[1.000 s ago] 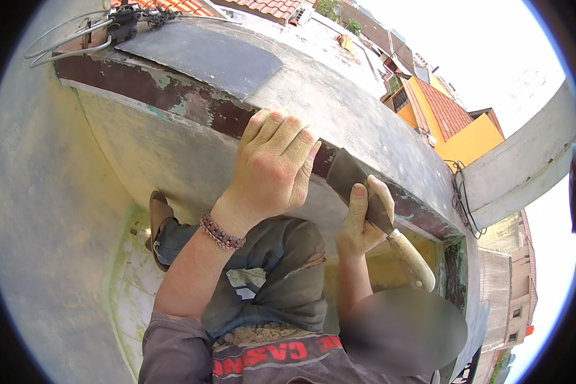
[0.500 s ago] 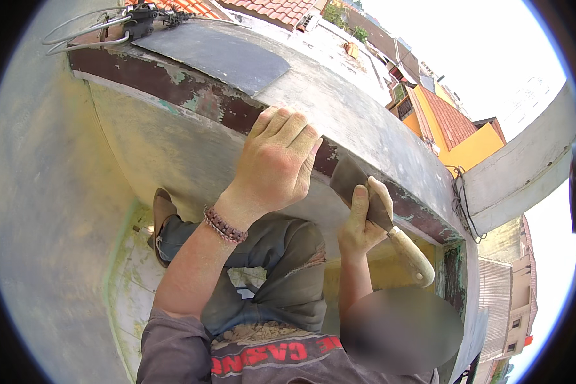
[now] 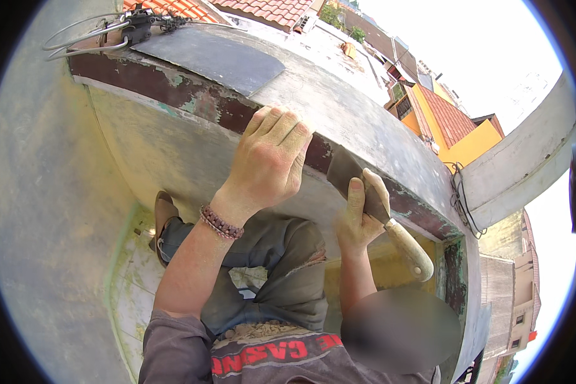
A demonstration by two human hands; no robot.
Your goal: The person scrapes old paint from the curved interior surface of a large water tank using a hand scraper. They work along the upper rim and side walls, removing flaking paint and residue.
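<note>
Rooftops (image 3: 447,125) lie beyond the ledge (image 3: 365,131) in the head view. Left hand (image 3: 265,157) curls at its edge, likely bracing, grip hidden; right hand (image 3: 358,225) pinches the scraper (image 3: 375,206) by its blade (image 3: 344,170), at the brown paint (image 3: 237,114), probably for control.

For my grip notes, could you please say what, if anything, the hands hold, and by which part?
The right hand holds a flat grey metal scraper by its blade, near the pale handle; the left hand touches a brown-edged ledge.
</note>
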